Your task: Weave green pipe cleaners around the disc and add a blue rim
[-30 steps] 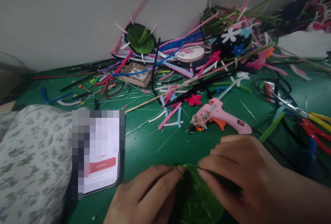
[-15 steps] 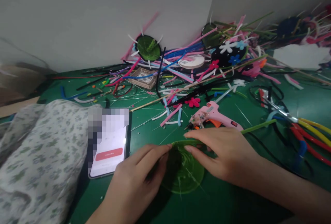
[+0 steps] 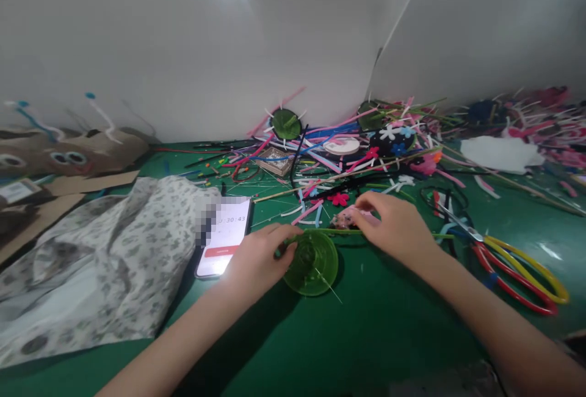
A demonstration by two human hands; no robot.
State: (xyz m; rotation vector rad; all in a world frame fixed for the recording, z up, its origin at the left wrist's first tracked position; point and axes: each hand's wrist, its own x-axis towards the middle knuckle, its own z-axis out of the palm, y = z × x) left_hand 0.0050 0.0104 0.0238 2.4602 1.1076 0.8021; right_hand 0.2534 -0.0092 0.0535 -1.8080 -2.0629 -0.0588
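Note:
A coiled green pipe-cleaner disc (image 3: 323, 269) lies on the green table in front of me, with fine glue strings across it. My left hand (image 3: 265, 256) pinches its upper left edge between thumb and fingers. From the top of the disc, a loose length of green pipe cleaner (image 3: 341, 232) stretches right and passes beneath my right hand (image 3: 396, 223). That hand's thumb and fingers close on the pink glue gun (image 3: 350, 218), just beyond the strip. Most of the gun's handle is hidden by the hand.
A phone (image 3: 224, 244) and a patterned cloth (image 3: 137, 250) lie left. Red-and-yellow-handled pliers or scissors (image 3: 517, 262) rest at right. Behind are loose pipe cleaners (image 3: 315, 146), a wooden stick (image 3: 279, 193) and flower-covered black disc (image 3: 389, 140). Brown figures with eyes (image 3: 86, 149) stand far left.
My view has tilted up and widened. My right hand has moved from pinching the green strip close to the disc out to the glue gun. The left hand stays at the disc's edge.

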